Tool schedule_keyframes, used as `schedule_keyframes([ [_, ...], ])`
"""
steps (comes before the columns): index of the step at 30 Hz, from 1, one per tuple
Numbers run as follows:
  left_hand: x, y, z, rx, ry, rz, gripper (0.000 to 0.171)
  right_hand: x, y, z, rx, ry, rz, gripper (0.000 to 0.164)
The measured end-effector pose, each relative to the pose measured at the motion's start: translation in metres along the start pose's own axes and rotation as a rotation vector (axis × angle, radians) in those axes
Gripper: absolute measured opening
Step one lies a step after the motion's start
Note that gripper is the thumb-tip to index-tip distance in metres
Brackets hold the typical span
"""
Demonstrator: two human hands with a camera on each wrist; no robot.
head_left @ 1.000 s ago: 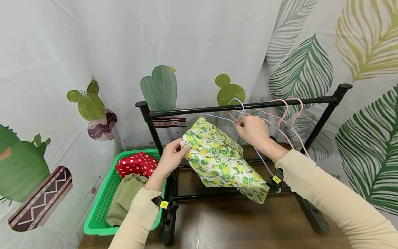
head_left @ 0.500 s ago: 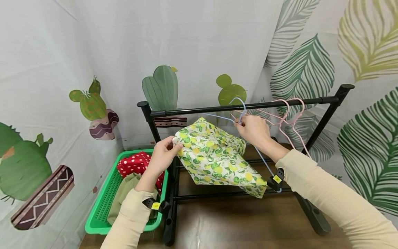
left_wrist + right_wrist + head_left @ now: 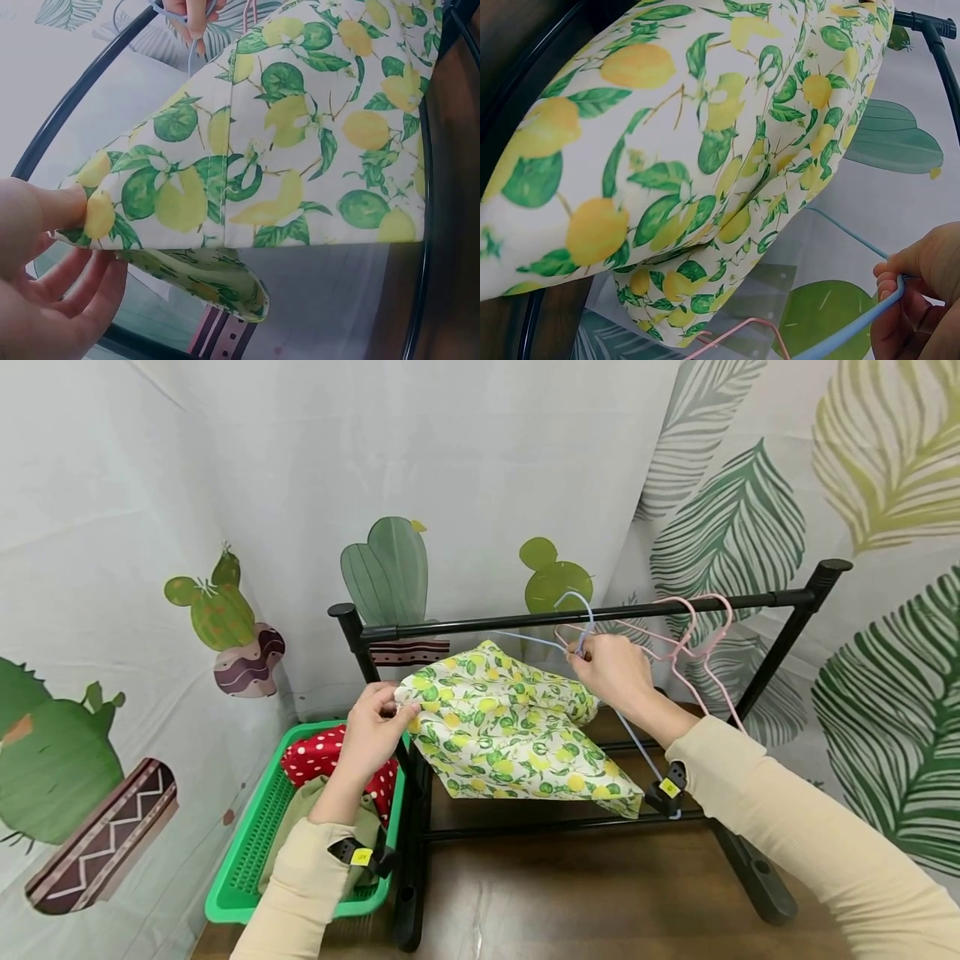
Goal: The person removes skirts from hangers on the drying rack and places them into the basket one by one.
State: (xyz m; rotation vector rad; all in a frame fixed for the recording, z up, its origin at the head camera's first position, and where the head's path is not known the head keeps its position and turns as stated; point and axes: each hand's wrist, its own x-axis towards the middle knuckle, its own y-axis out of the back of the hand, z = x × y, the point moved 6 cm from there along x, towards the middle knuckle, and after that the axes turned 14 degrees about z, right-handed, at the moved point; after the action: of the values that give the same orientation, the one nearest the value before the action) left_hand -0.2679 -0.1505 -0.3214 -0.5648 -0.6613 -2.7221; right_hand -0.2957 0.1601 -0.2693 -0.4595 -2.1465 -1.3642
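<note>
My left hand (image 3: 369,731) pinches the left corner of a lemon-print cloth (image 3: 502,735), white with yellow lemons and green leaves. In the left wrist view the thumb lies on top of its edge, fingers beneath. The cloth slopes down to the right and has a fold at its far side. My right hand (image 3: 613,672) grips a light blue hanger (image 3: 637,746) just below its hook, which curves over the rack's top bar. One hanger arm runs left behind the cloth, partly hidden; the right wrist view shows the fingers curled at the hanger's neck (image 3: 889,296).
A black rack (image 3: 480,627) stands on a brown table (image 3: 525,893). Two pink hangers (image 3: 684,647) hang at its right. Left of it, a green basket (image 3: 232,868) holds a red polka-dot cloth (image 3: 311,756) and an olive cloth (image 3: 300,806). A printed curtain (image 3: 465,460) hangs behind.
My left hand has moved left and slightly down, drawing the cloth's corner leftward; its lower right end has risen a little. The right hand stays at the hanger's neck.
</note>
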Motion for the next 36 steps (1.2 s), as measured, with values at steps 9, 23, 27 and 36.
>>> schedule_keyframes([
  [9,-0.002,0.001,-0.009,-0.018,0.119,-0.013,0.017,-0.001,-0.001,0.0,-0.004,0.004,0.002,0.021],
  [23,0.0,-0.001,-0.016,-0.158,0.233,0.026,0.015,-0.003,-0.003,0.0,-0.007,-0.002,0.001,0.021],
  [27,0.0,0.001,-0.015,-0.151,0.241,0.041,0.02,-0.003,-0.001,0.0,-0.005,0.006,-0.005,0.021],
  [36,0.001,0.009,-0.014,-0.035,0.171,-0.001,0.031,-0.004,0.002,0.0,-0.005,0.022,0.001,0.033],
])
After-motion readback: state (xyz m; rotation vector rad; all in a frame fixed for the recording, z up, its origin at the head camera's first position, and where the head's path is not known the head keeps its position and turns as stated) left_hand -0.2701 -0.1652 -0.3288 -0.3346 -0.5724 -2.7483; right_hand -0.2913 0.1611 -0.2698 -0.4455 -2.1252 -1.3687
